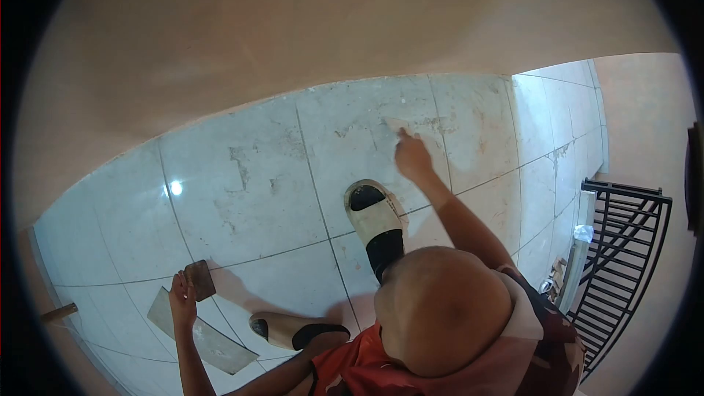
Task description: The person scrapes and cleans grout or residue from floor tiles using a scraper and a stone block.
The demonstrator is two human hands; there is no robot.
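A person crouches on a pale tiled floor (257,238), seen from above, with a plain tan wall (330,22) ahead. The left hand (183,302), out to the side, grips a small brown block (199,281) along its near edge, fingers closed against it. The block is just above or against one end of a long, pale flat board (205,335) on the floor; whether the two touch is unclear.

The right hand (414,155) reaches down near the wall, index finger extended and the others curled. A pale, thin sliver (396,125) shows at its fingertips, perhaps a blade, but I cannot tell whether it is held.

The brown block looks stiff, light and rough rather than slippery, so an edge, or both long sides, should give a secure hold. The board seems thin and possibly bendy, best taken by its long edges.

Grey scuffs (238,169) mark the tiles. A black metal rack (623,264) leans at far right.
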